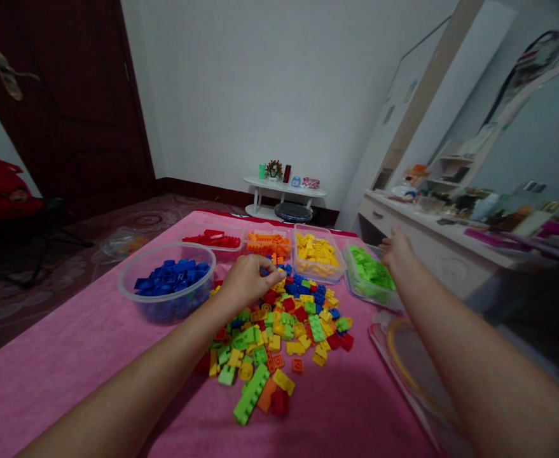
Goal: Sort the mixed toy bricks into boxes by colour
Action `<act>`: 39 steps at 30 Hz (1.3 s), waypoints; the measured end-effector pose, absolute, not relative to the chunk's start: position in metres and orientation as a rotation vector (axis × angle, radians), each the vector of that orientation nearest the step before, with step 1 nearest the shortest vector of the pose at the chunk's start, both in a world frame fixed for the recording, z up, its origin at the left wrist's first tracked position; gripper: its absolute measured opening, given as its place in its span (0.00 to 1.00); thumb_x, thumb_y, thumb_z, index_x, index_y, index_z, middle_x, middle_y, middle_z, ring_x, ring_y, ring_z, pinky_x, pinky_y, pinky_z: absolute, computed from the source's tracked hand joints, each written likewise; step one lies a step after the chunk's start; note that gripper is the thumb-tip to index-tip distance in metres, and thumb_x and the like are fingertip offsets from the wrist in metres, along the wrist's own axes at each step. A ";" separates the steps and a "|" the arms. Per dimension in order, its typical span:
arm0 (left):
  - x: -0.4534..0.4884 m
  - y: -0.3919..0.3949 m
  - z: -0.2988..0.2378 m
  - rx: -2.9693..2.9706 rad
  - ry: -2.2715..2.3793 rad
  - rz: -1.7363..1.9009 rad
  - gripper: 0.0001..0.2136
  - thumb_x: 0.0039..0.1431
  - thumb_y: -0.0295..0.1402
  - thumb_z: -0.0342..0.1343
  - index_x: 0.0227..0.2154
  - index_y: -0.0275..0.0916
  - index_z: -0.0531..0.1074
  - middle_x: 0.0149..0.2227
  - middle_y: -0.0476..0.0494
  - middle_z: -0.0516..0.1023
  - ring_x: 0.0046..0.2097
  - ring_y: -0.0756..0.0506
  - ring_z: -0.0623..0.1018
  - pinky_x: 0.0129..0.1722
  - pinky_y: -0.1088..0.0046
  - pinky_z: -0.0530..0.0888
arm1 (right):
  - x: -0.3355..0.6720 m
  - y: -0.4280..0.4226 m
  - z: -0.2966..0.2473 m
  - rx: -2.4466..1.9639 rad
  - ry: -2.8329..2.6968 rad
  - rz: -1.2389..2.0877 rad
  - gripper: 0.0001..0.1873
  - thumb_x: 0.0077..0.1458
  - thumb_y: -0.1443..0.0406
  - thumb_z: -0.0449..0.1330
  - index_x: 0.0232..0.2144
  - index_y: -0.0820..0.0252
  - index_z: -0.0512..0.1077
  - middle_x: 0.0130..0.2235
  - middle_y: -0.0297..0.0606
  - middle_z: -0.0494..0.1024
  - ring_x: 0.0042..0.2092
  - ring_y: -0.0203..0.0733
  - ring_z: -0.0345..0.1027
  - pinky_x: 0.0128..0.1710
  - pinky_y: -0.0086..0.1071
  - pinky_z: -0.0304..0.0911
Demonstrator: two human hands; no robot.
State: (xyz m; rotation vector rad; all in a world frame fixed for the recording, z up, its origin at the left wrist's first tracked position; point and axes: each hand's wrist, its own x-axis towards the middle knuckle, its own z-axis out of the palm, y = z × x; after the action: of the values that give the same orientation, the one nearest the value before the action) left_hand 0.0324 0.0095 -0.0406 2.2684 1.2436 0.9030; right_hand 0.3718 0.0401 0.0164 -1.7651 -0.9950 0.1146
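Dim light casts soft shadows on the pink cloth (341, 401), blur smears the dresser (453, 254), and distortion tilts the door (69, 102).

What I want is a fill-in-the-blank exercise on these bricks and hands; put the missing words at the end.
1. The round tub holds ____ bricks.
2. The box nearest the right hand holds ____ ones.
3. The left hand is over the mixed pile, on a ____ cloth.

Missing words: blue; green; pink.

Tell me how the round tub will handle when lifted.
The round tub may flex slightly, being translucent and apparently thin plastic. Its blue bricks, loosely heaped, would probably slide if it tilts. Wide and low, it seems unlikely to tip.
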 end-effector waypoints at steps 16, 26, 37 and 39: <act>0.026 0.001 -0.037 2.453 1.182 0.265 0.09 0.44 0.37 0.59 0.29 0.41 0.77 0.28 0.48 0.78 0.29 0.50 0.74 0.27 0.78 0.65 | 0.195 -0.076 0.013 -2.261 -2.641 0.153 0.19 0.36 0.60 0.64 0.34 0.61 0.74 0.37 0.45 0.76 0.39 0.50 0.69 0.32 0.33 0.58; 0.049 -0.032 -0.041 2.768 0.950 0.168 0.20 0.40 0.42 0.62 0.39 0.43 0.76 0.39 0.40 0.76 0.40 0.41 0.75 0.37 0.70 0.70 | 0.216 -0.052 0.015 -2.178 -2.543 -0.095 0.18 0.40 0.63 0.57 0.37 0.52 0.74 0.40 0.41 0.77 0.42 0.50 0.69 0.34 0.34 0.59; 0.049 -0.025 -0.043 2.689 1.012 0.324 0.07 0.43 0.31 0.56 0.28 0.42 0.76 0.29 0.47 0.78 0.33 0.47 0.74 0.30 0.76 0.66 | 0.213 -0.048 -0.011 -2.267 -2.508 -0.048 0.16 0.39 0.64 0.57 0.35 0.57 0.73 0.38 0.45 0.77 0.41 0.51 0.70 0.32 0.34 0.60; 0.046 -0.019 -0.043 2.662 1.036 0.345 0.08 0.43 0.29 0.53 0.27 0.42 0.76 0.27 0.49 0.78 0.30 0.49 0.74 0.28 0.77 0.64 | 0.217 -0.047 -0.012 -2.249 -2.497 -0.028 0.16 0.40 0.62 0.57 0.35 0.58 0.73 0.38 0.45 0.77 0.40 0.51 0.70 0.32 0.34 0.59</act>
State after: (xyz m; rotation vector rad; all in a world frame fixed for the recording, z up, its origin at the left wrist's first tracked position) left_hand 0.0456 -0.0194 -0.0427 2.6617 1.0356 0.3450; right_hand 0.2167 -0.0468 -0.0116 -2.2489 -2.4965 -0.0276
